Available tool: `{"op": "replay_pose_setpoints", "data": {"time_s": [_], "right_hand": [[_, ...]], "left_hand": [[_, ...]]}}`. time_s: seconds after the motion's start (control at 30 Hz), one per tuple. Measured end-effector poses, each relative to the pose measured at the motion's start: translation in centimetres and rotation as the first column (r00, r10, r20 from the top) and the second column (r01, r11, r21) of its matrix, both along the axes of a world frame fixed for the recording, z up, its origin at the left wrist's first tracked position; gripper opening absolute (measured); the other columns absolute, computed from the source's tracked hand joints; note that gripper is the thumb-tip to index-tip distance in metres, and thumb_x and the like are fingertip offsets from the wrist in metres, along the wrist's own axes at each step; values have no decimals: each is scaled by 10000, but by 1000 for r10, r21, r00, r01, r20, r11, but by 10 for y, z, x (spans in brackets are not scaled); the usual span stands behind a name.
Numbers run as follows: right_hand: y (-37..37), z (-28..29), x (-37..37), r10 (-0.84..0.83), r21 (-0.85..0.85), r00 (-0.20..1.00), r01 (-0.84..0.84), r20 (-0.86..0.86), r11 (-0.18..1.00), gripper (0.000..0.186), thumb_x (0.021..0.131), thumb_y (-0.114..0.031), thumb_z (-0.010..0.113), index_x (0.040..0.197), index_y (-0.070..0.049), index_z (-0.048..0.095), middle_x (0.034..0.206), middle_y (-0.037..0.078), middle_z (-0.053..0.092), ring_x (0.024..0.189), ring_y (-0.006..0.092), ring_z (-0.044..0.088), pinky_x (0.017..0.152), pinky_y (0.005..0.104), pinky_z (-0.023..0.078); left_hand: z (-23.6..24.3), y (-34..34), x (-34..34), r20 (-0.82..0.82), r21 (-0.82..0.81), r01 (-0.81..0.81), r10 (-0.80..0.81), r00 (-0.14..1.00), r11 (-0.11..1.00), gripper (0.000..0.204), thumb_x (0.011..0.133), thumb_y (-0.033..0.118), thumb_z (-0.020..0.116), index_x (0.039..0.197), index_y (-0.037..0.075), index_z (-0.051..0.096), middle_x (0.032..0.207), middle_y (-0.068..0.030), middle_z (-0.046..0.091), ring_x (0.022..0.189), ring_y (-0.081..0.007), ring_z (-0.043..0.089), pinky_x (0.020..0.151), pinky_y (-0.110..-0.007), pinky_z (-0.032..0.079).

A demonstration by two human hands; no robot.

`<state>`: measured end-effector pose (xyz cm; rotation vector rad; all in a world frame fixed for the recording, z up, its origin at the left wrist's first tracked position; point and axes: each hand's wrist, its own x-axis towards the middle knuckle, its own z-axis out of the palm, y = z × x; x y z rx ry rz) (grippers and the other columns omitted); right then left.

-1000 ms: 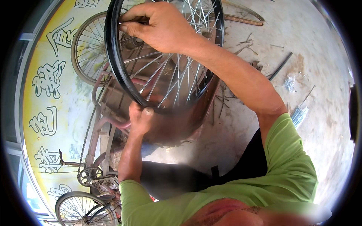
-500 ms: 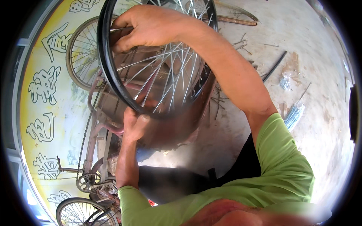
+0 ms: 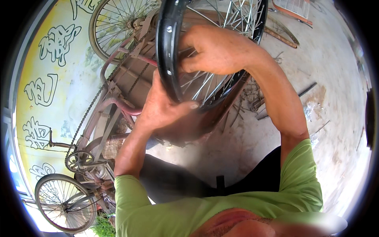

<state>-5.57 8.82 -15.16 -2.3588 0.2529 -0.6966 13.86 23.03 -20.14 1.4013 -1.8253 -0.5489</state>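
Note:
A bicycle wheel with a black rim and silver spokes is tilted up on edge in front of me. Several spokes fan out loosely in its upper part. My left hand wraps the rim's lower left, thumb stretched along the near side; its other fingers are mostly behind the rim. Reaching across the wheel from the right, my right hand has its thumb and fingers curled in a pinch at the rim's inner side. The rim hides those fingertips, and a spoke seems to lie between them.
Under the wheel is a brown cargo tricycle bed; its pink-red frame tube, chainring and spoked wheels lie to the left. Rods, a dark bar and an orange-framed grille are on the floor at right.
The wheel and both hands have shifted right in view, and the rim has turned to show more of its outer face. My left hand has slid up along the rim's left side.

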Motion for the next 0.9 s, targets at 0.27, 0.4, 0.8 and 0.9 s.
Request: {"op": "replay_pose_setpoints", "data": {"time_s": [0.27,0.4,0.8,0.9], "right_hand": [[14,-15,-1,-69,-146,998,70,12,987,266,790,-185,731,986,-5,719,960,228,687,925,425,650,795,474,515],[17,-19,3,-59,-133,989,77,137,988,292,780,-183,755,1013,-13,711,965,225,682,928,426,649,809,470,519],[18,-9,-3,-29,-82,999,26,-36,996,287,815,-214,687,1036,-36,727,844,216,696,822,416,655,757,497,509],[15,-21,2,-65,-162,995,76,71,984,291,810,-209,684,1048,-47,729,866,205,706,848,414,664,766,498,509]], "left_hand": [[15,6,-9,152,179,-89,62,986,980,1018,685,103,889,1505,-22,300,1456,-188,510,1368,-280,513,1136,-413,421],[25,8,-16,205,112,-142,117,972,984,911,669,160,875,1431,10,399,1317,-204,567,1237,-349,581,1028,-447,486],[18,10,-12,220,83,-115,94,971,990,934,677,204,893,1440,-2,396,1272,-190,607,1142,-313,633,967,-424,519],[10,9,-10,179,27,-117,111,978,993,901,676,250,908,1408,13,439,1192,-179,647,1029,-308,681,879,-422,557]]}}
